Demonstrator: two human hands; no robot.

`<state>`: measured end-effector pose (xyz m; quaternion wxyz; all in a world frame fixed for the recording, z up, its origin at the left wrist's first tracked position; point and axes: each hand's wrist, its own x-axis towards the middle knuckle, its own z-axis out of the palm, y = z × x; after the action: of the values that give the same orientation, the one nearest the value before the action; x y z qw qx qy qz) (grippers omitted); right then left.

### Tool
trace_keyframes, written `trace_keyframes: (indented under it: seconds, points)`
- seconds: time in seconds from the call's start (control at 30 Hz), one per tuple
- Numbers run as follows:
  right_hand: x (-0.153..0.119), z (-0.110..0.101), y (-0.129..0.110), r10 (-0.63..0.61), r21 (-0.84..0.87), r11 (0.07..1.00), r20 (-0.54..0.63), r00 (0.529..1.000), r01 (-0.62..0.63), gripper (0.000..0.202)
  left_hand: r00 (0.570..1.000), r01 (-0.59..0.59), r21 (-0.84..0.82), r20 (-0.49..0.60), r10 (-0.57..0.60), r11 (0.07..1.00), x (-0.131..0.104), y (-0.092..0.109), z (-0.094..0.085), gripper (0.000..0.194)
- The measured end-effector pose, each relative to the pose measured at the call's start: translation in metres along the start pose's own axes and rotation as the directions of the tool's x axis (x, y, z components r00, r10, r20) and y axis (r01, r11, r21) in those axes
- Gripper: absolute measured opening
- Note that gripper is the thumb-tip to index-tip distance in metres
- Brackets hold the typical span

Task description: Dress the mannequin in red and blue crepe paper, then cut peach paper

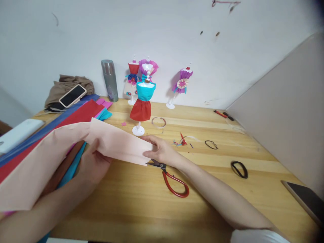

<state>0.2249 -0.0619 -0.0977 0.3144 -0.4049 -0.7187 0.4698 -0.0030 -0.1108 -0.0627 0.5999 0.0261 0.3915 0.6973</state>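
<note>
A long pale pink sheet [121,141] stretches from the lower left to the middle of the view. My left hand [95,162] grips its lower edge near a fold, thumb on top. At the right end of the sheet, my right hand [159,150] pinches it between thumb and fingers. Red-handled scissors [176,189] lie on the table just below my right hand, their dark blades beside the sheet's end corner. Behind the sheet stands a small mannequin [143,101] in a turquoise top and red skirt.
More dressed mannequins [181,82] and a grey bottle [110,81] stand along the wall. Coloured sheets [83,114] and a phone [73,96] are at the left. On the wooden table [141,216] lie scraps [183,140], a wire ring [159,122] and black bands [239,169].
</note>
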Motion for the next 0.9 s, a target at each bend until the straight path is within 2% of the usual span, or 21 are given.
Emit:
trace_keyframes:
  seconds: [0.1, 0.27, 0.33, 0.5, 0.57, 0.63, 0.7, 0.8, 0.87, 0.9]
  points:
    - [0.001, -0.005, -0.003, 0.105, 0.187, 0.976, 0.039, 0.994, -0.11, 0.026, 0.997, 0.08, 0.006, 0.01, -0.08, 0.997, -0.007, -0.009, -0.008, 0.03]
    - [0.004, -0.015, -0.005, 0.218, 0.358, 0.912, -0.001, 0.976, -0.203, 0.027, 0.958, 0.264, 0.161, 0.068, -0.277, 0.951, -0.021, -0.021, -0.018, 0.033]
    - [0.008, -0.015, -0.006, 0.216, 0.417, 0.889, -0.014, 0.976, -0.19, 0.028, 0.959, 0.25, 0.205, 0.084, -0.272, 0.946, -0.02, -0.02, -0.015, 0.03]
    - [0.027, -0.011, -0.014, 0.16, 0.462, 0.881, -0.081, 0.984, -0.105, 0.027, 0.989, 0.1, 0.223, 0.083, -0.121, 0.97, -0.011, -0.011, 0.003, 0.027]
    - [0.032, -0.013, -0.017, 0.144, 0.424, 0.903, -0.128, 0.981, -0.077, 0.024, 0.989, 0.121, 0.214, 0.053, -0.135, 0.969, -0.012, -0.011, 0.005, 0.03]
    - [0.032, -0.016, -0.019, 0.126, 0.378, 0.924, -0.175, 0.976, -0.051, 0.021, 0.977, 0.199, 0.252, 0.032, -0.213, 0.947, -0.016, -0.016, 0.001, 0.034]
    - [0.027, -0.022, -0.02, 0.111, 0.339, 0.94, -0.21, 0.971, -0.034, 0.02, 0.942, 0.305, 0.353, 0.025, -0.334, 0.885, -0.024, -0.022, -0.007, 0.031]
    - [0.017, -0.032, -0.018, 0.087, 0.268, 0.963, -0.231, 0.969, -0.023, 0.019, 0.834, 0.403, 0.588, 0.079, -0.546, 0.701, -0.036, -0.029, -0.017, 0.013]
    - [0.009, -0.04, -0.015, 0.038, 0.172, 0.985, -0.256, 0.966, 0.007, 0.017, 0.762, 0.33, 0.744, 0.154, -0.629, 0.581, -0.041, -0.031, -0.017, 0.02]
    - [0.006, -0.043, -0.012, 0.004, 0.107, 0.994, -0.274, 0.962, 0.027, 0.016, 0.754, 0.225, 0.811, 0.206, -0.623, 0.541, -0.041, -0.029, -0.015, 0.024]
